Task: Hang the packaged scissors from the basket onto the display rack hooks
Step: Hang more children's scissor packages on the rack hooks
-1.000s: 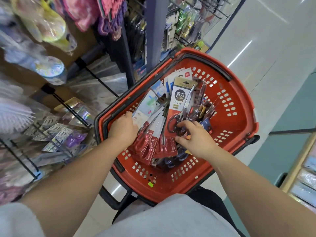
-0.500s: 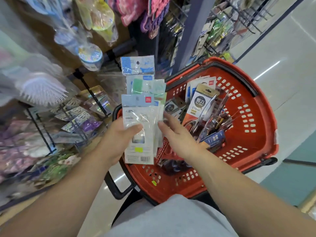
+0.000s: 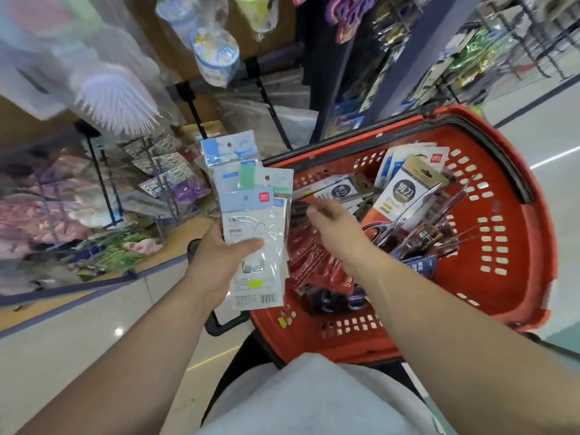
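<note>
My left hand grips a stack of several pale blue and white scissor packets, held upright over the left rim of the red basket. My right hand hovers just right of the stack, above the basket, fingers apart and holding nothing. Inside the basket lie more packaged scissors: a large black and gold card with steel scissors and red packets. The display rack hooks jut out from the shelving at the upper left.
Shelving on the left carries hanging brushes, cups and small packets on black hooks. A dark post stands behind the basket. Pale floor lies below and to the right.
My left hand lifted the pale packet stack out of the basket and holds it up. My right hand let go of the stack's edge and drew away to the right.
</note>
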Available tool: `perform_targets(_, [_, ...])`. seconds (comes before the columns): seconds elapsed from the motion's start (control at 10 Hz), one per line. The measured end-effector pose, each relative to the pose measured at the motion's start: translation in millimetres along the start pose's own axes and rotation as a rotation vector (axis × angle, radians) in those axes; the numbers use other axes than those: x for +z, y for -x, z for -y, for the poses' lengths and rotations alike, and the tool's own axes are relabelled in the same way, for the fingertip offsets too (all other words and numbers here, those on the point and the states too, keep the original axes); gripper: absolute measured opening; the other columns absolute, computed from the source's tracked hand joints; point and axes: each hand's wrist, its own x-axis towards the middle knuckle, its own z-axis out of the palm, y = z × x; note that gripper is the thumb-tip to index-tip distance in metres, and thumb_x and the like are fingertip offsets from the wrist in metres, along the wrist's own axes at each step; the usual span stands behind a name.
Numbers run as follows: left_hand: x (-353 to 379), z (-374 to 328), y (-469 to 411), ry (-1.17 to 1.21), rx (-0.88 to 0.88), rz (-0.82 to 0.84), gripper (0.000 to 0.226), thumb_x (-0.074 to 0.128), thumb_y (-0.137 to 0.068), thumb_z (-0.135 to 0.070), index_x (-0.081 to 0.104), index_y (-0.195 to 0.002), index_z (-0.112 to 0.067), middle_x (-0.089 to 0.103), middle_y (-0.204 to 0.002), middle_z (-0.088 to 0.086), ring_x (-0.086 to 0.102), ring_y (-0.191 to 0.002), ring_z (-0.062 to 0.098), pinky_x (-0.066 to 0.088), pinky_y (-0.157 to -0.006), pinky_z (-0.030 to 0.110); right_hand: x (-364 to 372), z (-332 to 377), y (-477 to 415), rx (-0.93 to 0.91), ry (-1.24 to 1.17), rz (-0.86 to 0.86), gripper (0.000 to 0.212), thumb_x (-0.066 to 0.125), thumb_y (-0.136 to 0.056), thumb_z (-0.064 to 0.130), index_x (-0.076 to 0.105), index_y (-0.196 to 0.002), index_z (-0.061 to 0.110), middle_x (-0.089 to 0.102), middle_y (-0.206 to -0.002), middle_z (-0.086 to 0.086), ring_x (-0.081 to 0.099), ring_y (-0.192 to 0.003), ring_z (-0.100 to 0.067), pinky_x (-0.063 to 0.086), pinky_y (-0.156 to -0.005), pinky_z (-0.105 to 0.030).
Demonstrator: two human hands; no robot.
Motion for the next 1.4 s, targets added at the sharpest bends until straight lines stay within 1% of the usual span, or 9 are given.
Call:
perform_targets(0.1, [-6.8, 3.3, 1.1, 0.018, 0.061, -0.092, 0.04, 0.076, -0.088, 0.008, 0.067, -0.119, -0.016, 0.08, -0.109, 0.003, 0.077, -0.098, 0.025, 0.061, -0.086, 0.044, -8.8, 4.0, -48.9, 0.165, -0.386, -0.128, 0.035, 0.053, -0.108, 0.025, 0.049, -0.142, 0.015, 0.071, -0.117, -0.014, 0.072, -0.106, -0.028, 0.062, -0.087, -0.041])
perform_targets(0.3, [-16.4, 4.6, 1.6, 0.015, 0.116, -0.084, 0.04, 0.072, -0.091, 0.008, 0.069, -0.11, -0.028, 0.081, -0.107, -0.004, 0.078, -0.096, 0.019, 0.06, -0.088, 0.044, -11.9, 13.8, -90.6, 0.224, -0.451, -0.24, 0.038, 0.057, -0.105, 0.017, 0.054, -0.139, -0.001, 0.067, -0.129, -0.019, 0.073, -0.099, -0.026, 0.061, -0.058, -0.026])
perform_targets(0.4, [-13.5, 3.0, -0.1, 0.007, 0.127, -0.105, 0.039, 0.073, -0.091, 0.007, 0.067, -0.109, -0.027, 0.081, -0.098, -0.011, 0.078, -0.088, 0.011, 0.062, -0.077, 0.036, -9.3, 16.0, -101.0, 0.259, -0.494, -0.267, 0.046, 0.052, -0.105, 0.007, 0.045, -0.15, 0.006, 0.061, -0.12, -0.008, 0.066, -0.082, -0.017, 0.064, -0.065, -0.026])
perform_targets(0.5, [-13.1, 1.4, 0.6, -0.003, 0.118, -0.114, 0.038, 0.072, -0.092, 0.007, 0.066, -0.11, -0.025, 0.081, -0.098, -0.011, 0.078, -0.088, 0.011, 0.062, -0.074, 0.033, -5.5, 18.6, -94.5, 0.287, -0.837, -0.318, 0.053, 0.047, -0.107, 0.011, 0.027, -0.147, 0.04, 0.059, -0.138, -0.001, 0.064, -0.088, -0.013, 0.062, -0.092, -0.035])
perform_targets(0.6, [-18.3, 2.1, 4.1, 0.009, 0.097, -0.097, 0.037, 0.073, -0.091, 0.008, 0.066, -0.112, -0.022, 0.081, -0.1, -0.007, 0.078, -0.091, 0.015, 0.062, -0.083, 0.041, 3.3, 23.5, -74.5, 0.281, -0.229, -0.373, 0.06, 0.05, -0.107, 0.018, 0.026, -0.161, 0.027, 0.055, -0.148, -0.005, 0.061, -0.121, -0.016, 0.047, -0.114, -0.032])
perform_targets(0.7, [-24.6, 1.9, 10.4, 0.016, 0.08, -0.073, 0.037, 0.075, -0.09, 0.007, 0.065, -0.114, -0.02, 0.081, -0.104, -0.003, 0.077, -0.093, 0.019, 0.061, -0.088, 0.045, 2.5, 14.0, -45.4, 0.211, -0.412, -0.433, 0.022, 0.045, -0.106, 0.012, 0.059, -0.123, 0.01, 0.066, -0.116, -0.011, 0.066, -0.116, -0.034, 0.054, -0.106, -0.047])
perform_targets(0.8, [-28.8, -0.5, 18.2, 0.012, 0.075, -0.042, 0.037, 0.073, -0.09, 0.008, 0.065, -0.117, -0.016, 0.081, -0.107, 0.002, 0.077, -0.095, 0.024, 0.061, -0.085, 0.045, -4.7, 10.1, -6.8, 0.115, -0.406, -0.444, 0.024, 0.038, -0.103, 0.013, 0.058, -0.09, 0.019, 0.071, -0.108, -0.024, 0.071, -0.096, -0.038, 0.06, -0.085, -0.047])
perform_targets(1.2, [3.9, -27.5, 86.2, 0.135, 0.199, -0.059, 0.042, 0.071, -0.094, 0.004, 0.062, -0.131, -0.013, 0.079, -0.118, 0.008, 0.075, -0.109, 0.035, 0.062, -0.09, 0.052, -46.2, 51.2, 94.0, -0.31, -0.237, -0.146, 0.023, 0.051, -0.11, 0.03, 0.061, -0.091, 0.023, 0.067, -0.083, 0.002, 0.065, -0.072, -0.01, 0.049, -0.059, -0.025])
perform_targets(1.4, [35.2, -12.5, 153.0, 0.261, 0.249, -0.126, 0.036, 0.069, -0.096, 0.003, 0.063, -0.123, -0.02, 0.081, -0.108, 0.002, 0.077, -0.102, 0.031, 0.062, -0.09, 0.053, -41.4, 53.2, 135.6, -0.508, -0.073, -0.016, 0.031, 0.05, -0.104, 0.047, 0.067, -0.105, 0.021, 0.075, -0.105, -0.007, 0.071, -0.103, -0.03, 0.057, -0.093, -0.052])
